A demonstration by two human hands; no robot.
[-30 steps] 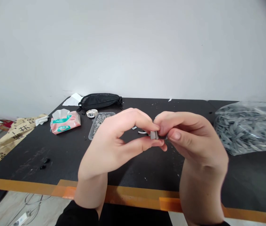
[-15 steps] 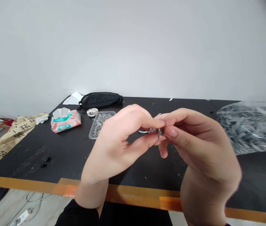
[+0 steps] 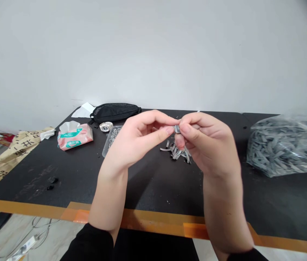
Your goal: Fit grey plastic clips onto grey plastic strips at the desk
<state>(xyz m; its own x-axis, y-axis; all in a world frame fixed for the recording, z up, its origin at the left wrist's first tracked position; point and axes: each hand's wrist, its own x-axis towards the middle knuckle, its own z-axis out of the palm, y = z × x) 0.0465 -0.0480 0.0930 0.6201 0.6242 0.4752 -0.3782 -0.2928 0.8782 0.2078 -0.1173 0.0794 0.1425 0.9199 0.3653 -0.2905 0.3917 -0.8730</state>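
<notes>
The left hand point(image 3: 131, 141) and the right hand point(image 3: 210, 145) met above the surface point(image 3: 153, 188), their fingertips close together around a small grey piece point(image 3: 176, 128). The left grip was pinched nearly closed, thumb and forefinger on the piece's left end; the right grip was likewise drawn together, its thumb pressed over the right end. The piece was thus held up in the air between the two hands, mostly covered by fingers, so its exact shape could not be made out. Just beyond and below it, partly behind the right hand, a loose pile of grey strips point(image 3: 179, 152) lay on the surface. A clear plastic tub point(image 3: 105, 148) of small metallic-looking bits stood behind the left hand, which hid part of it. Near the tub's far left corner sat a roll of tape point(image 3: 106, 126), and behind that a black mesh pouch point(image 3: 117, 112) lay beside a sheet of white paper point(image 3: 84, 110). A pink and green tissue pack point(image 3: 74, 137), one tissue sticking out, rested farther left. Well apart on the right was a large clear bag point(image 3: 286, 145) full of grey strips. Two small black objects point(image 3: 50, 187) lay toward the near left, and orange-brown tape point(image 3: 156, 220) ran along the near edge. Black sleeves point(image 3: 88, 243) covered the forearms below.
</notes>
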